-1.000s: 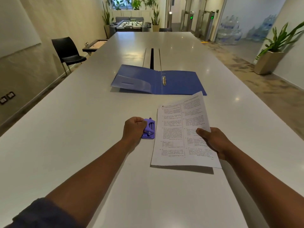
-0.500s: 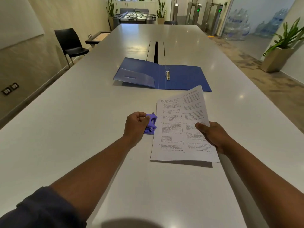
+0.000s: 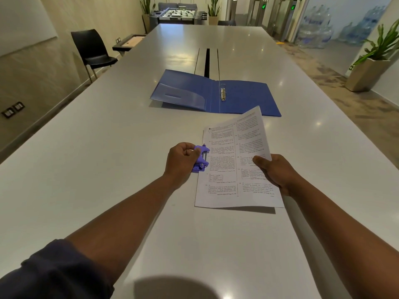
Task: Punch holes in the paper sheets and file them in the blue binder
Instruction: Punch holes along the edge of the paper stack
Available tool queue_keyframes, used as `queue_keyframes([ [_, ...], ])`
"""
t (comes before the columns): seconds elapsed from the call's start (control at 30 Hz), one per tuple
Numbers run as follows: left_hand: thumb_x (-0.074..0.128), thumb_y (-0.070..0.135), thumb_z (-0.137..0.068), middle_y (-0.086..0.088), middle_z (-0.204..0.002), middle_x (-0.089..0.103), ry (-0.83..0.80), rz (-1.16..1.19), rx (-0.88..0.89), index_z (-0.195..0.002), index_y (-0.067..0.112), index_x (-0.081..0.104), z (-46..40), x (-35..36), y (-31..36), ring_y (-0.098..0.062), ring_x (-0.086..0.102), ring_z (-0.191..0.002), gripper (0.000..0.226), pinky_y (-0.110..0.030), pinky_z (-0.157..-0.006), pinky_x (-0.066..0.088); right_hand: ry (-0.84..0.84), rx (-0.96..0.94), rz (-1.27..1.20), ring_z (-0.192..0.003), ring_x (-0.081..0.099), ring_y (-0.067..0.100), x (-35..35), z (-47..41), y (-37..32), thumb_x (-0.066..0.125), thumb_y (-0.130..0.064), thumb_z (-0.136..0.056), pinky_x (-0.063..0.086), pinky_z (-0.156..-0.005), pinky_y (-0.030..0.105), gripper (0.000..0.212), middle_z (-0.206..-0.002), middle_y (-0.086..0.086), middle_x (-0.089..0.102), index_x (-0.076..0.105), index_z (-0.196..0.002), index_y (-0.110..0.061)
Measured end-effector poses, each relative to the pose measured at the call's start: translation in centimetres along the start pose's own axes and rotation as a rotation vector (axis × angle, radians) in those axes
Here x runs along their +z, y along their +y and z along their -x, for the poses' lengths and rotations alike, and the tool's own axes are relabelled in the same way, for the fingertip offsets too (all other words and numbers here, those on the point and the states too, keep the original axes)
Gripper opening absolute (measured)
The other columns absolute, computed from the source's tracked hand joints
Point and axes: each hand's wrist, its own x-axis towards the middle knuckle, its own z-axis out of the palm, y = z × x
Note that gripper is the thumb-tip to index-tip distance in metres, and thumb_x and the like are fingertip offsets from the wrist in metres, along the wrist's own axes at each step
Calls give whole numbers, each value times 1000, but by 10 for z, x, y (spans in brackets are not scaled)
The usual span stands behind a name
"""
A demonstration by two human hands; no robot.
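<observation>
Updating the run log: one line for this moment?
left hand grips hole punch | right hand holds paper sheets at punch | blue binder open

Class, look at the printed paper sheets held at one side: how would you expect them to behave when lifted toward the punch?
The paper sheets are probably floppy: the far corner curls up while the right hand pinches one edge. Likely light, since one hand holds them raised. They may slide apart unless squared against the purple punch.

Two bare forearms; left arm (image 3: pixel 121 214) has dark navy sleeve (image 3: pixel 54 275) pushed up; right arm (image 3: pixel 336 214) no sleeve visible.
</observation>
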Motion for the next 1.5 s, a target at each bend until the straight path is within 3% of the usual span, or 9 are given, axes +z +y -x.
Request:
queue_keyframes([
  [0.17, 75, 28, -91, -12, -94, 76, -42, 40, -27, -102, 11, 66, -2, -2, -2, -31, 76, -85, 22, -44, -76, 64, 5, -4, 13, -83, 79, 28, 2, 1, 1, 55, -26, -105, 64, -72, 41, 13, -99, 2, 80, 67, -105, -23],
  [0.37, 65, 20, -99, -11, -90, 71, -35, 49, -24, -96, 11, 67, -2, -3, -2, -17, 63, -66, 9, -27, -59, 53, -7, 6, 18, -80, 79, 25, 2, 2, -1, 55, -27, -105, 62, -63, 34, 18, -101, 2, 79, 66, -116, -17],
  [0.47, 65, 19, -99, -10, -90, 71, -36, 38, -21, -97, 10, 66, -2, -2, -2, -13, 63, -64, 10, -25, -58, 52, 3, 12, 21, -93, 74, 43, 3, 3, -1, 56, -29, -104, 64, -76, 51, 21, -105, 11, 78, 67, -116, -16],
  [0.53, 66, 19, -98, -10, -90, 71, -35, 35, -9, -96, 9, 66, -2, -2, -2, -13, 63, -64, 10, -23, -57, 52, 19, 26, 31, -110, 59, 59, 4, 4, -1, 57, -30, -103, 54, -90, 68, 17, -113, 24, 73, 69, -108, -20],
  [0.6, 66, 19, -98, -10, -90, 72, -35, 28, -1, -96, 9, 66, -1, -2, -2, -14, 65, -67, 10, -24, -59, 54, 17, 39, 26, -114, 51, 65, 5, 4, -2, 57, -30, -103, 47, -92, 73, 15, -119, 31, 67, 70, -103, -21],
  [0.77, 68, 21, -97, -11, -93, 74, -32, 29, -4, -99, 8, 66, -1, -2, -2, -18, 71, -74, 13, -29, -66, 59, 24, 24, 33, -96, 71, 50, 5, 8, -5, 55, -27, -105, 58, -89, 58, 18, -110, 19, 75, 68, -111, -16],
  [0.87, 68, 22, -97, -12, -95, 75, -29, 20, -7, -101, 8, 66, -1, -1, -3, -22, 72, -77, 15, -33, -68, 61, 22, 11, 40, -82, 77, 32, 3, 7, -3, 55, -26, -105, 65, -67, 41, 16, -100, 7, 79, 67, -110, -17],
  [0.97, 68, 23, -97, -14, -97, 75, -32, 10, -6, -103, 7, 66, -1, -1, -4, -27, 74, -81, 17, -38, -72, 64, 9, 13, 11, -71, 78, 19, 2, 7, -3, 55, -25, -105, 59, -53, 25, 12, -94, 0, 79, 66, -104, -21],
  [1.5, 69, 24, -96, -15, -95, 75, -32, -22, 10, -98, 10, 66, 0, -2, -2, -26, 73, -78, 14, -40, -72, 63, 5, 33, -47, -77, 78, 25, 1, 2, -5, 56, -25, -104, 61, -57, 32, 12, -98, 5, 79, 67, -106, -20],
])
